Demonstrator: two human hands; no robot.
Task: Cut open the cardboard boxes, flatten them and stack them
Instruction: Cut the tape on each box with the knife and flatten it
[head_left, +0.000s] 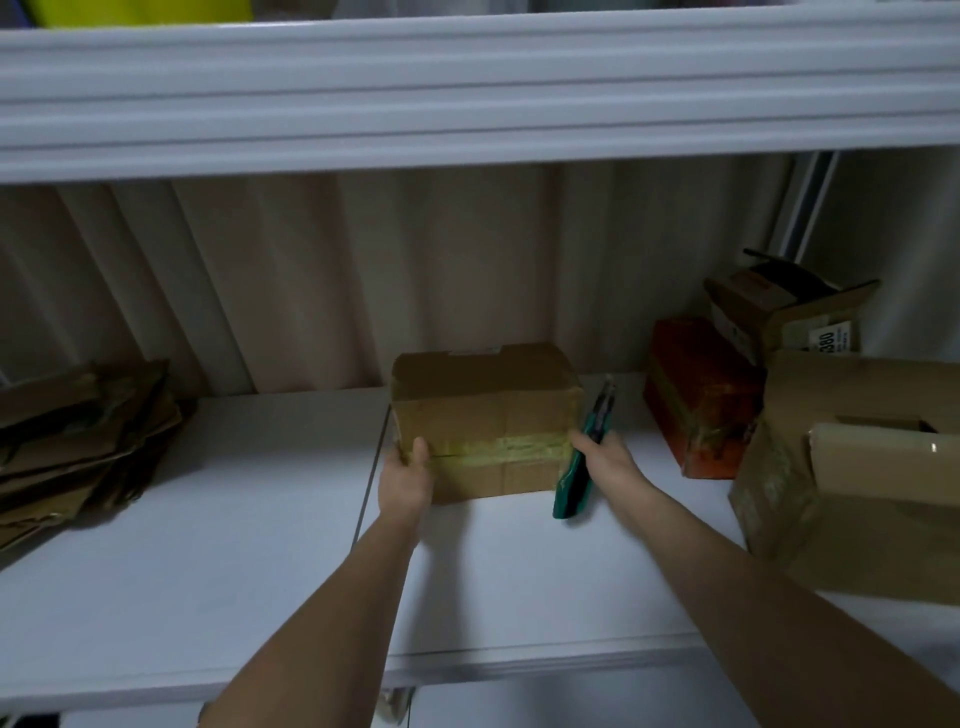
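— Where are we in the job?

— At the start of a fresh box, I'd say. A taped brown box (485, 415) sits in the middle of the frame on the white shelf (234, 545), still whole, with a strip of yellowish tape (511, 448) running across its near face.

— And the hands?

— The left hand (406, 480) grips the box's lower left corner, thumb on the front face, fingers wrapped round the side. The right hand (605, 460) sits against the box's right edge and is closed round a green cutter (582, 457), whose dark tip points up and away, past the box's right side. I can't tell whether the blade is out.

— So no cut yet?

— None that I can see. The tape looks unbroken, and the cutter's tip is clear of it. It looks like steadying or turning the box comes first.

— What does the next move need?

— My guess: bring the tip onto the tape seam, keep the left hand bracing the box, and keep that thumb out of the blade's path.

— Where does it go afterwards?

— Likely the pile of flattened cardboard (78, 447) at the left edge of the frame. More boxes wait at the right: a red box (698, 397), and larger brown boxes (841, 467) beyond it.
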